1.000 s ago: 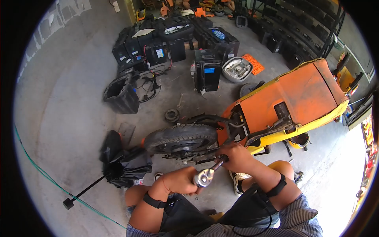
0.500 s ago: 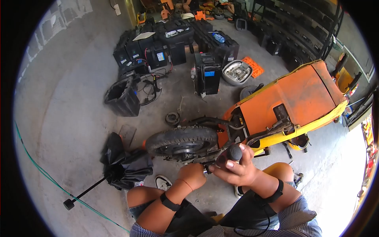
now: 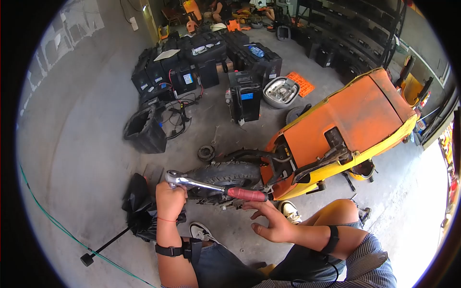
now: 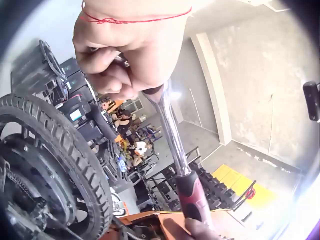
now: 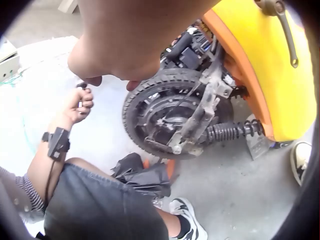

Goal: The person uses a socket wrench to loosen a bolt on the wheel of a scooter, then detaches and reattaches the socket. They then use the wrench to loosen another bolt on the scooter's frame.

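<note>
My left hand is curled around the head end of a ratchet wrench, its chrome shaft pointing right to a red and black handle. In the left wrist view the handle hangs below the fist, with fingertips of the other hand overlapping its end. My right hand has its fingers loosely extended just beneath the handle in the head view. Behind the wrench is the treaded wheel of an orange and yellow scooter; its hub and shock absorber show in the right wrist view.
A black plastic bag and a black rod lie at left. Farther back are a black bin, a black battery box, a grey basin and an orange crate. A green cord crosses the floor.
The wrench has swung from pointing at the wheel and then at the camera to lying across the view. My left hand moved left and up; my right hand loosened from the handle's grip.
</note>
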{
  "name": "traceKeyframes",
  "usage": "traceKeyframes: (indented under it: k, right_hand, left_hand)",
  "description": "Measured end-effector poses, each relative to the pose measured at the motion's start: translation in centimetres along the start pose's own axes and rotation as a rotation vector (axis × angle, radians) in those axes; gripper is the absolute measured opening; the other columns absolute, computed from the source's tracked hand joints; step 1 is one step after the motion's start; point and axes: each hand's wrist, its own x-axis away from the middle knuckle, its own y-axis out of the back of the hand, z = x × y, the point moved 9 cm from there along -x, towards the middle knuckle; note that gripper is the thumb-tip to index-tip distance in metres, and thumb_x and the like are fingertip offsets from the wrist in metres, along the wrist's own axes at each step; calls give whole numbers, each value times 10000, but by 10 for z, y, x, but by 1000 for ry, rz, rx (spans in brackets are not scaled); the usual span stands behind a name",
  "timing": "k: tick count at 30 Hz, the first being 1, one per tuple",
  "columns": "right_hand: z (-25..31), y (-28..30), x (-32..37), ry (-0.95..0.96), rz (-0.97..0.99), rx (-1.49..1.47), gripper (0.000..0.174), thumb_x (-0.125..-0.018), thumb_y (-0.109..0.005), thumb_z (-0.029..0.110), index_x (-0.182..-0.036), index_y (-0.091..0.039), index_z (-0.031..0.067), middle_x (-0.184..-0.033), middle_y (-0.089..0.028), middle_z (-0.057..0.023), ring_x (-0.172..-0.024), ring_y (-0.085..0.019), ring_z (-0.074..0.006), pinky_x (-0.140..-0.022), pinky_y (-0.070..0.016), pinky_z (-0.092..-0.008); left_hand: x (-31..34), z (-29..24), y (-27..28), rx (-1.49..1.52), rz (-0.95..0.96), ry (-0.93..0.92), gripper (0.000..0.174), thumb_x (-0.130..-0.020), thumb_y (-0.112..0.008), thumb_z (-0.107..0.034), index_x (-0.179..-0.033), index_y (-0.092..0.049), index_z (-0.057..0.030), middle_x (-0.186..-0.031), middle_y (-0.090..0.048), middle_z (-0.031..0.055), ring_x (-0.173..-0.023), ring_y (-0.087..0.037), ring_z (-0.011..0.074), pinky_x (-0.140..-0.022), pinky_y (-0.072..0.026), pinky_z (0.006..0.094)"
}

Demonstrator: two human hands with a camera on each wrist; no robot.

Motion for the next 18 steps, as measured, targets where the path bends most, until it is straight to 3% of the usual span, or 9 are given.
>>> traceKeyframes:
  k: [1,3,6,9,10,13,14,16,18]
  right_hand:
    - [-16,1,-1,-130,15,-58,671,-814,-629,-31,-1444,-413,48,-1421,-422,-166,-1258,-494,-308,-975,-462,-378]
    - [-22,14,-11,-99,-21,-24,672,-839,-631,-21,-1465,-396,43,-1439,-427,-125,-1292,-451,-277,-953,-459,-366]
    - [-54,19,-22,-312,-66,-649,726,-840,-579,-68,-1509,-313,21,-1532,-319,-117,-1292,-490,-240,-952,-483,-342]
    - [-52,33,-32,-408,-103,-744,742,-855,-560,-28,-1534,-264,11,-1549,-324,-127,-1275,-510,-246,-946,-490,-359]
    - [-49,35,-33,-425,-133,-718,668,-875,-498,74,-1503,-299,-37,-1506,-397,-127,-1312,-478,-235,-967,-442,-350]
    - [-44,32,-50,-315,-11,-987,692,-915,-484,127,-1540,-230,-26,-1543,-361,-157,-1288,-506,-253,-1009,-434,-397]
    - [-49,28,-54,-346,13,-921,645,-942,-457,177,-1524,-276,-35,-1478,-445,-170,-1279,-516,-254,-1038,-406,-395]
    - [-46,21,-64,-387,69,-754,614,-971,-449,217,-1513,-306,-33,-1444,-478,-172,-1270,-520,-253,-1036,-410,-394]
    - [-28,20,-72,-455,76,-527,578,-1044,-414,356,-1483,-377,-18,-1362,-550,-158,-1229,-539,-229,-1037,-416,-383]
  left_hand:
    - [4,-6,-2,0,10,-10,162,-733,-472,30,-695,-629,32,-572,-599,78,-465,-534,126,-429,-400,280]
    - [16,-16,-20,256,162,22,152,-720,-468,51,-679,-608,11,-557,-576,69,-457,-521,134,-428,-386,266]
    - [45,-48,-52,398,419,-13,154,-700,-463,85,-684,-594,4,-583,-572,66,-479,-517,115,-438,-386,254]
    - [78,-58,-97,449,728,18,151,-698,-472,83,-699,-603,6,-612,-589,62,-497,-525,118,-447,-400,270]
    - [91,-61,-115,439,862,-37,149,-702,-476,76,-707,-605,1,-609,-585,57,-504,-529,121,-459,-408,276]
    - [135,-71,-166,352,1204,-38,119,-703,-503,79,-699,-585,-6,-607,-585,72,-525,-552,140,-479,-429,283]
    - [144,-69,-180,353,1207,-38,119,-703,-503,79,-699,-585,-6,-607,-585,72,-525,-552,140,-479,-429,283]
    - [163,-79,-201,361,1269,-340,122,-752,-506,63,-704,-581,-20,-638,-603,73,-548,-561,131,-505,-447,279]
    - [155,-84,-200,403,1174,-376,117,-774,-509,55,-726,-582,-23,-663,-613,76,-568,-569,131,-516,-454,278]
